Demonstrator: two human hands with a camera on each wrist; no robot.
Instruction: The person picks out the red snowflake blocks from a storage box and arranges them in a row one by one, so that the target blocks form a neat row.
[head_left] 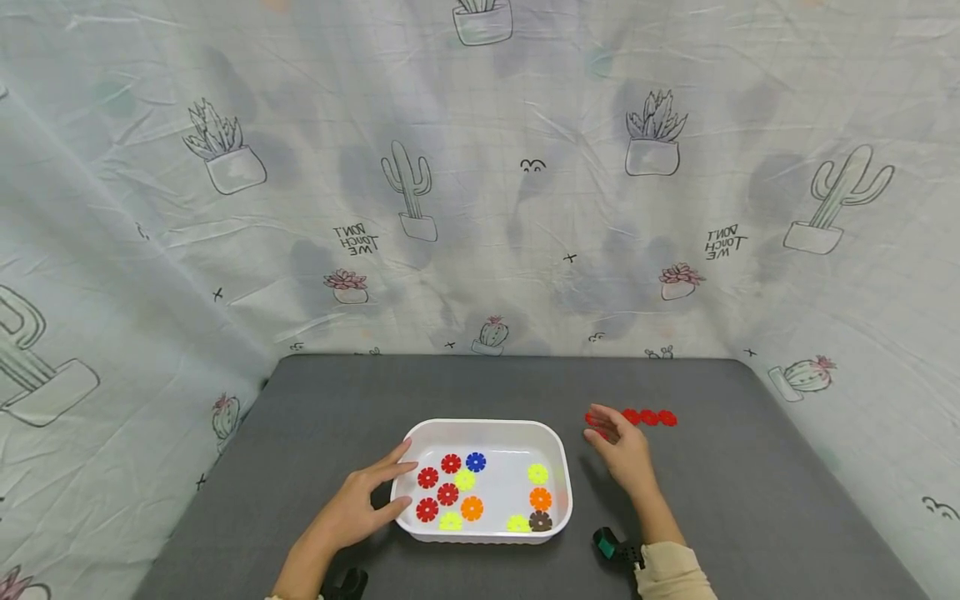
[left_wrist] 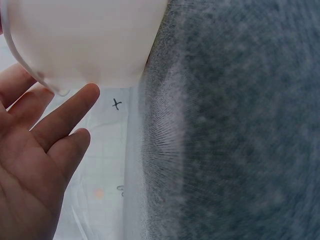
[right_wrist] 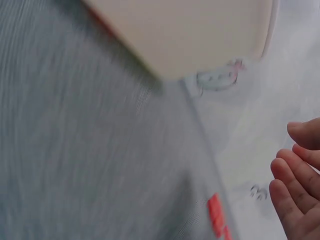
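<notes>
My left hand point(head_left: 362, 500) rests on the left end of a white plastic tray point(head_left: 486, 427), fingertips and thumb touching its rim. Its fingers are mostly straight; in the left wrist view two of them reach over the rim. Inside lie notched plastic discs: several red discs point(head_left: 447, 494) on the left, a blue disc point(head_left: 476, 462), orange discs point(head_left: 541, 499), yellow discs point(head_left: 537, 473) and a brown disc point(head_left: 540, 521). My right hand point(head_left: 624, 450) hovers right of the tray with loosely bent fingers, partly hiding a row of red discs point(head_left: 649, 417). Nothing shows in its grasp.
The dark grey table point(head_left: 337, 392) carries the tray near its front middle. A pale curtain point(head_left: 480, 217) printed with cacti hangs behind the table and at both sides. Black wrist straps point(head_left: 617, 546) are on the forearms.
</notes>
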